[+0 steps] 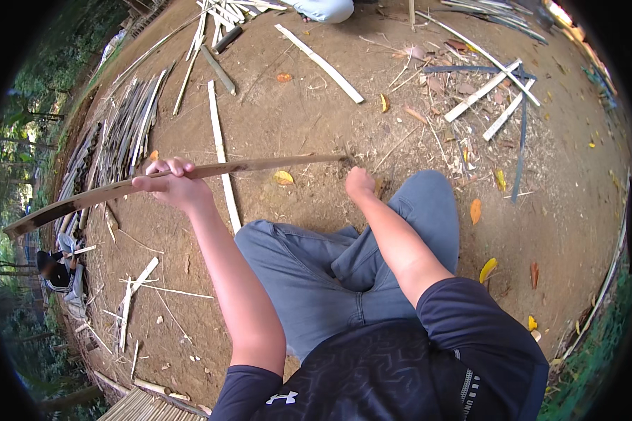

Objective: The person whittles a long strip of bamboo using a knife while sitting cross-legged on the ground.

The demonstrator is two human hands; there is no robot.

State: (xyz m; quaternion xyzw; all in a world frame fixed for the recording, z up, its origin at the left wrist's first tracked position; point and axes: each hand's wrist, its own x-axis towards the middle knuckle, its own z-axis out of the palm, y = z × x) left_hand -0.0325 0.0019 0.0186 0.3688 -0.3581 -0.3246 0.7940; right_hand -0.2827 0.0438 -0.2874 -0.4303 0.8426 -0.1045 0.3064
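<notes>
- Far left: a seated person in a dark top is positioned well apart from you, near the edge of the ground.
- Left: the workpiece, a long brown wooden strip, extends from the far left across your front to a point just beside your right hand. Its left part curves downward in view.
- Left, behind the workpiece: a stack of narrow strips lies on the soil.
- Left of centre: your left hand grips the strip, with thumb and fingers closed around it.
- Next: a pale slat lies lengthwise on the ground and passes beneath the raised strip.
- Upper centre: a second, broad pale strip lies diagonally on the soil.
- Centre: your right hand is curled narrow near the strip's right end. Whether it holds anything cannot be told.
- Right of centre: your bent knee is beside your right forearm.
- Upper right: pale pieces lie near a long dark band.
</notes>
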